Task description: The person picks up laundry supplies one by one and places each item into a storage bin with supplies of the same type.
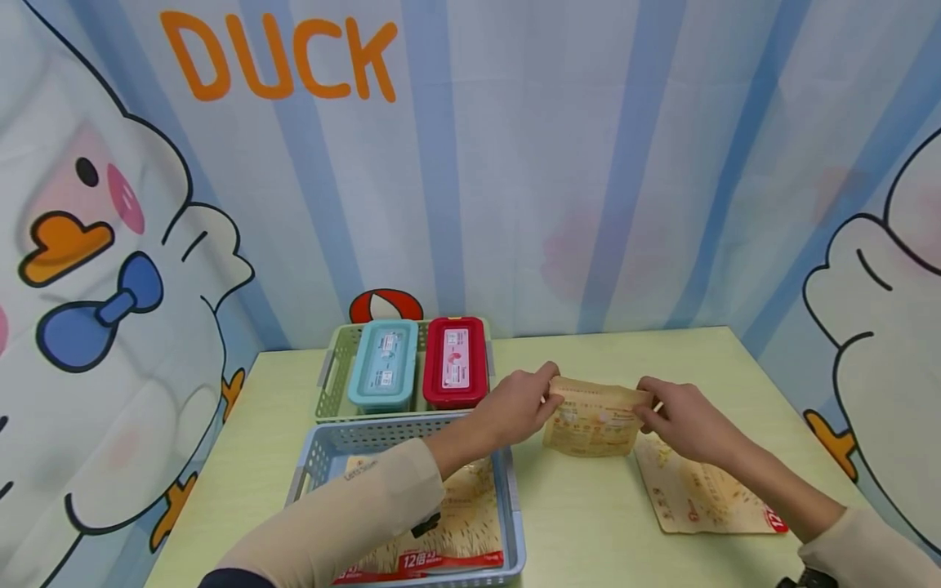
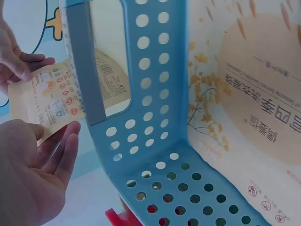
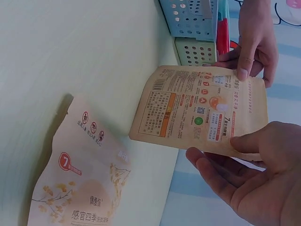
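Observation:
Both hands hold up one tan printed pouch (image 1: 594,416) above the table, right of the blue basket. My left hand (image 1: 524,400) pinches its left top corner, thumb on the near face. On the other side my right hand (image 1: 680,416) pinches the right top corner. The right wrist view shows the pouch (image 3: 188,110) with small print, a barcode and round icons on its face. Below the right hand a second tan pouch (image 1: 706,494) lies flat on the table. Inside the blue basket (image 1: 515,523) lies another, larger-looking tan pouch (image 1: 470,514) with a red bottom band, partly hidden by the left sleeve.
Behind the blue basket stands a green basket (image 1: 334,380) holding a light-blue lidded box (image 1: 383,363) and a red lidded box (image 1: 456,363). A striped curtain (image 1: 529,163) with duck drawings closes off the table's (image 1: 573,523) back.

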The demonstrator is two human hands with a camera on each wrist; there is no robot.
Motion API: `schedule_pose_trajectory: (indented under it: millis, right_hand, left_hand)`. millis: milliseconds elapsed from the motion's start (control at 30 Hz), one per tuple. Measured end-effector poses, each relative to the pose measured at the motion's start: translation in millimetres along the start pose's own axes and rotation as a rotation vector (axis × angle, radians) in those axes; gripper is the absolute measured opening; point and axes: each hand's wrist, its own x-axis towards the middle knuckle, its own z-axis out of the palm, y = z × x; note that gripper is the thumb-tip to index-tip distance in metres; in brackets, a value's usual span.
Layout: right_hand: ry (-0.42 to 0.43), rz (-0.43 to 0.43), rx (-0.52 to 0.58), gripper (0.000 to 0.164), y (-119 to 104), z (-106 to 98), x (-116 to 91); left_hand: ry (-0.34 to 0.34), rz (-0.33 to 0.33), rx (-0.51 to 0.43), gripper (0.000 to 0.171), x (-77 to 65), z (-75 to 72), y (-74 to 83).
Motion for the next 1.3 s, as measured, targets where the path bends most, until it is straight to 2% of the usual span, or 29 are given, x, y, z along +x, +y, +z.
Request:
schedule_pose_trajectory:
  millis: [67,167,300,367,467,567,600,800,1000,1167,1300]
  right_hand:
    - [0.0,0.013,0.01,0.001,1.5,-0.5,0.4]
    - [0.007,0.02,0.015,0.005,3.0,-1.5,1.4]
    - [0.022,0.018,0.026,0.003,3.4,-1.8,3.8]
    - [0.025,0.028,0.048,0.004,2.6,-1.8,5.6]
    - [0.03,0.066,0.099,0.019,-0.3,-3.4,8.7]
    - [0.037,0.107,0.157,0.042,-4.8,-7.2,11.8]
    - [0.041,0.117,0.171,0.043,-6.8,-8.7,12.6]
    - [0.095,0.165,0.239,0.015,-20.5,-15.7,15.6]
    - [0.198,0.218,0.369,0.023,-36.7,-21.3,16.6]
    - [0.309,0.206,0.463,0.03,-45.2,-24.8,19.1]
    - [0.343,0.173,0.564,0.031,-49.6,-23.7,22.6]
  left_hand:
    - [-0.014,-0.045,-0.032,0.023,1.2,-0.6,-0.3]
    - [-0.051,-0.086,-0.029,0.018,2.9,-1.8,-1.1]
    - [-0.091,-0.091,-0.008,0.017,2.2,-2.4,-3.5]
    - [-0.084,-0.09,-0.026,0.017,0.2,-3.9,-4.8]
    - [-0.045,-0.074,-0.05,0.015,-3.0,-9.5,-6.2]
    - [0.013,-0.052,-0.059,0.012,-5.5,-17.3,-6.1]
    - [0.033,-0.046,-0.06,0.011,-6.2,-19.7,-5.9]
    - [0.163,-0.034,-0.042,0.012,-8.0,-30.4,-2.1]
    - [0.265,-0.07,-0.033,0.011,-7.6,-48.3,3.2]
    - [0.326,-0.085,-0.033,0.012,-6.4,-60.4,6.6]
    - [0.376,-0.11,-0.037,0.012,-7.5,-64.9,9.9]
